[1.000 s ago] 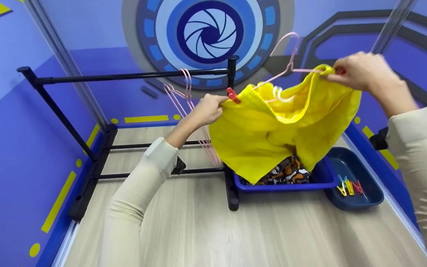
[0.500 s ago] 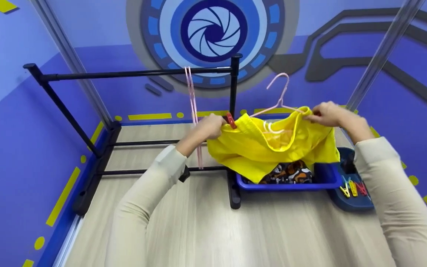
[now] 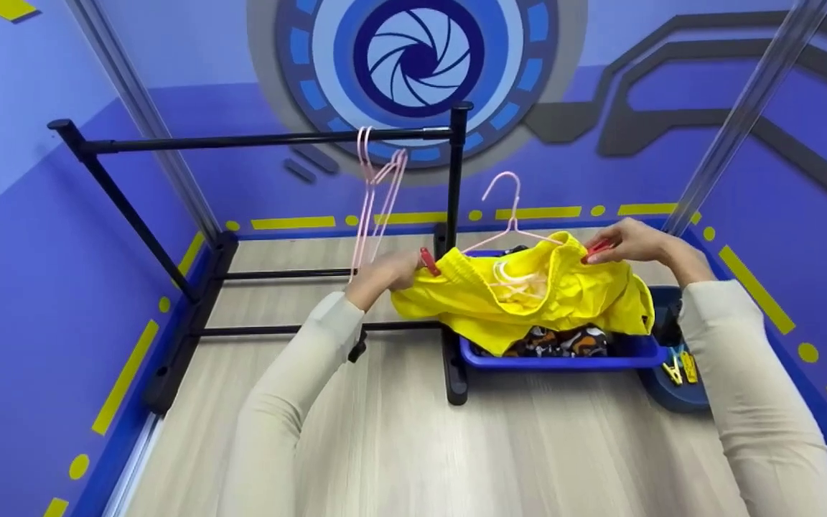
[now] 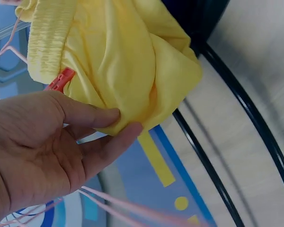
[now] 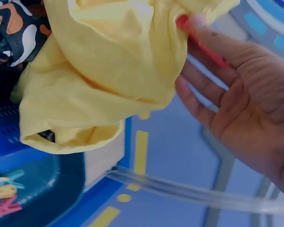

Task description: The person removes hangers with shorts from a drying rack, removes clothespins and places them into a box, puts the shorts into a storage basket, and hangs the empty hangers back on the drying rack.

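Observation:
Yellow shorts [image 3: 456,298] with an elastic waistband hang bunched from a pink hanger [image 3: 514,224], low over the blue basket. At the waistband's left end a red clothespin [image 3: 428,261] is clipped. Just beside it, my left hand [image 3: 393,271] pinches the yellow cloth between thumb and fingers, as the left wrist view shows. My right hand [image 3: 632,241] holds a second red clothespin [image 5: 206,45] at the other end of the waistband. The hanger's hook points up, free of the rail. Part of the hanger's arms is hidden inside the shorts.
A black clothes rack [image 3: 270,139] stands at left, with several pink hangers [image 3: 370,194] on its rail. Below the shorts, the blue basket [image 3: 564,362] holds dark patterned cloth [image 3: 571,343]. A dark teal basin [image 5: 42,208] with clothespins [image 5: 4,191] sits to its right.
Both hands have lowered the shorts and hanger toward the basket, with the right hand also coming inward to the left. The pink hangers on the rail have swung.

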`<state>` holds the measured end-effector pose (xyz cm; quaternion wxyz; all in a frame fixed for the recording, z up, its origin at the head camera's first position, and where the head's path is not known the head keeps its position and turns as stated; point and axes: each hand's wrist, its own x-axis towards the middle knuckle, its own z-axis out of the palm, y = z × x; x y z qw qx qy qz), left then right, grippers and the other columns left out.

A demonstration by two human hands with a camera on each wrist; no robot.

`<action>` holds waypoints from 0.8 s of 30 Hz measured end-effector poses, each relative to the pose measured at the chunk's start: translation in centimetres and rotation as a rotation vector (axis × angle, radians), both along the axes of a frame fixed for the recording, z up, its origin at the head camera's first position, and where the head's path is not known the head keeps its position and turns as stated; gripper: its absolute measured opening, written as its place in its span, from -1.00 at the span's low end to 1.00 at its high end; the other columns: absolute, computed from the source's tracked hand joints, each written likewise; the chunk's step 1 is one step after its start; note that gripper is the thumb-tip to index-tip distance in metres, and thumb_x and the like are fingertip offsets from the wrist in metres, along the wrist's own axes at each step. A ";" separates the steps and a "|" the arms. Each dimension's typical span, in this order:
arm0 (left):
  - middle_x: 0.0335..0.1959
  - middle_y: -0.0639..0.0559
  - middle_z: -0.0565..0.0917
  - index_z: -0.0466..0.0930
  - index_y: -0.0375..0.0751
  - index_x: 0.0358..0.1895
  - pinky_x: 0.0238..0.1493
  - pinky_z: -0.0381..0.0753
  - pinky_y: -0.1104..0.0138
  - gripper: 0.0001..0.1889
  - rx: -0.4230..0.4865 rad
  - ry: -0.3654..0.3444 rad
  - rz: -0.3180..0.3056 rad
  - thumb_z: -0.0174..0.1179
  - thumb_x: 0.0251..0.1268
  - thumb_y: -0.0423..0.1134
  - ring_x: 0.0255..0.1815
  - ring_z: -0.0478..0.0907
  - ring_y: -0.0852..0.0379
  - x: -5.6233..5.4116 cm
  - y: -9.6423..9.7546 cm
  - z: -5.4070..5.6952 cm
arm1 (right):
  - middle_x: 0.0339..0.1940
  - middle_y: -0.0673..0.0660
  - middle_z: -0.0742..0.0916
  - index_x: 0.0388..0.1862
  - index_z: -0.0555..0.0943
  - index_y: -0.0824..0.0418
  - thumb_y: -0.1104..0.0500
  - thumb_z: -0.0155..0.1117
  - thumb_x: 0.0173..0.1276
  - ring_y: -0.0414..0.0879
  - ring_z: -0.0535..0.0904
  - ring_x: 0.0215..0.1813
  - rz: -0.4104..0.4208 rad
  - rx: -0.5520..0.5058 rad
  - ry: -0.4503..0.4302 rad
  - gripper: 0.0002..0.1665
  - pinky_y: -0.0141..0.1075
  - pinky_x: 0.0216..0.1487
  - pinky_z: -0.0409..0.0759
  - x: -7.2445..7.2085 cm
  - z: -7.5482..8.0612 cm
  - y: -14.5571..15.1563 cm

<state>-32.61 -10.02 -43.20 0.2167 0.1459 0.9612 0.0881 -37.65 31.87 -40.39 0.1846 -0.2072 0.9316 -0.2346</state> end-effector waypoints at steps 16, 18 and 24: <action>0.18 -0.13 0.68 0.56 -0.17 0.30 0.09 0.66 0.10 -0.48 -0.078 0.259 -0.231 0.38 0.28 -0.16 0.01 0.64 -0.06 2.0 -0.5 -5.5 | 0.11 -0.25 0.71 0.52 0.42 0.10 -0.06 -0.02 0.66 -0.38 0.57 0.20 -0.114 -0.590 -0.344 -0.44 -0.47 0.25 0.51 -0.2 -4.9 3.0; 0.13 -0.13 0.70 0.60 -0.17 0.21 0.04 0.68 0.06 -0.53 -0.115 0.331 -0.247 0.39 0.26 -0.12 0.00 0.67 -0.11 2.1 -0.4 -6.1 | 0.04 -0.30 0.74 0.44 0.52 -0.01 -0.03 0.04 0.64 -0.42 0.56 0.19 -0.156 -0.621 -0.308 -0.53 -0.38 0.37 0.42 -0.3 -5.0 2.9; -0.06 -0.13 0.75 0.64 -0.19 0.06 -0.09 0.70 0.04 -0.72 -0.086 0.413 -0.250 0.32 0.31 -0.25 -0.10 0.71 -0.15 1.8 -0.1 -7.9 | -0.08 -0.22 0.82 0.34 0.60 0.15 -0.08 0.12 0.59 -0.40 0.67 0.06 -0.212 -0.608 -0.209 -0.49 -0.37 0.35 0.50 -0.6 -5.2 2.3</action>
